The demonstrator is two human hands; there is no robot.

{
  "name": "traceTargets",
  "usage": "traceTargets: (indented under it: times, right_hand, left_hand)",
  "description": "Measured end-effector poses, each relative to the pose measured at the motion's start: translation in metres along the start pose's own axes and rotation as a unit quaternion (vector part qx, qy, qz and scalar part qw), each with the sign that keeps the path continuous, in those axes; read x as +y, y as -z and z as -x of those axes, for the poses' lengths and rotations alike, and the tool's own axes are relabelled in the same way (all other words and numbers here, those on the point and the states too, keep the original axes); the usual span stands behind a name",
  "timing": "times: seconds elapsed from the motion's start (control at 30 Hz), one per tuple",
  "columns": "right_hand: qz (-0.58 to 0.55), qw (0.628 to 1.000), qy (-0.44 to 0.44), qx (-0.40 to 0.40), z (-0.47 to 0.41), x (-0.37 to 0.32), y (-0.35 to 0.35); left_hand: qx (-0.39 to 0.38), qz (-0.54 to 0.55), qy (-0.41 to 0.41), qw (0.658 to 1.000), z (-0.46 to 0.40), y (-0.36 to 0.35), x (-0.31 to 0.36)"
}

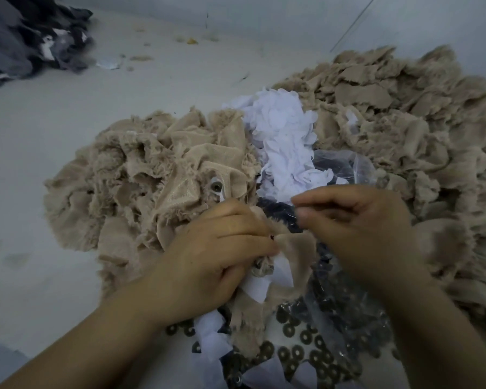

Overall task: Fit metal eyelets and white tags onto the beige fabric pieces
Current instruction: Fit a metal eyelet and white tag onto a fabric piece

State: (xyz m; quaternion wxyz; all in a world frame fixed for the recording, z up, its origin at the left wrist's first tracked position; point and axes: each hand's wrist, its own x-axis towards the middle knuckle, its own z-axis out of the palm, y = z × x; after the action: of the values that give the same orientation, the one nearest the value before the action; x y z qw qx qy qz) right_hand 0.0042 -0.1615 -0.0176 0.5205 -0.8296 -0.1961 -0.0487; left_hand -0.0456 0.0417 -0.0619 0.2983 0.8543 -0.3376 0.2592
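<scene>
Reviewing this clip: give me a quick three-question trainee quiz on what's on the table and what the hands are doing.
1. True or false: the white tags are heaped between two piles of beige fabric.
2. Which hand grips the beige fabric piece being worked on?
3. What lies nearest the camera? A) dark fabric B) metal eyelets C) scissors

Key: 1 true. 2 the left hand; the right hand is blurred, fingers pinched together. 3 B.
</scene>
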Motion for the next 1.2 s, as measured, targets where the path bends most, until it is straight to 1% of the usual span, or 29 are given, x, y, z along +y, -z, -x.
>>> traceTargets:
  times: [0.13, 0.27, 0.43, 0.5, 0.6, 0.7, 0.73, 0.83, 0.93, 1.03, 1.13, 1.2]
  right_hand:
    - [-0.012, 0.998, 0.058, 0.002, 0.012, 0.004, -0.026]
    - [-0.047, 0.996, 0.07, 0.0, 0.013, 0.011, -0.024]
    - [-0.026, 0.995, 0.096, 0.005, 0.017, 0.016, -0.027]
    - [-0.019, 0.994, 0.106, 0.007, 0.018, 0.018, -0.027]
    - [-0.006, 0.991, 0.137, -0.004, 0.017, 0.017, -0.025]
    - [-0.007, 0.989, 0.149, -0.023, 0.017, 0.019, -0.024]
    - [-0.006, 0.989, 0.149, -0.024, 0.017, 0.021, -0.025]
    - [-0.021, 0.989, 0.146, -0.011, 0.017, 0.026, -0.028]
    - [-0.03, 0.987, 0.16, 0.008, 0.018, 0.03, -0.032]
    - [-0.062, 0.984, 0.166, 0.031, 0.018, 0.035, -0.034]
    - [-0.069, 0.98, 0.181, 0.045, 0.02, 0.037, -0.036]
    - [-0.093, 0.981, 0.164, 0.051, 0.021, 0.037, -0.036]
  left_hand:
    - [0.034, -0.011, 0.02, 0.999, -0.004, -0.008, 0.005]
    - [0.065, -0.019, 0.065, 0.996, -0.003, -0.01, 0.009]
    - [0.098, 0.004, 0.135, 0.986, -0.005, -0.01, 0.016]
    - [0.105, 0.029, 0.168, 0.98, -0.005, -0.009, 0.017]
    - [0.126, 0.062, 0.215, 0.966, -0.004, -0.01, 0.02]
    - [0.134, 0.084, 0.254, 0.954, -0.003, -0.014, 0.022]
    - [0.121, 0.075, 0.25, 0.958, -0.003, -0.014, 0.021]
    - [0.072, 0.012, 0.2, 0.977, -0.001, -0.015, 0.019]
    - [0.063, -0.016, 0.167, 0.984, -0.001, -0.018, 0.016]
    - [0.053, -0.001, 0.148, 0.988, -0.001, -0.02, 0.013]
    - [0.046, 0.032, 0.138, 0.989, -0.002, -0.021, 0.012]
    - [0.052, 0.059, 0.146, 0.986, -0.004, -0.023, 0.013]
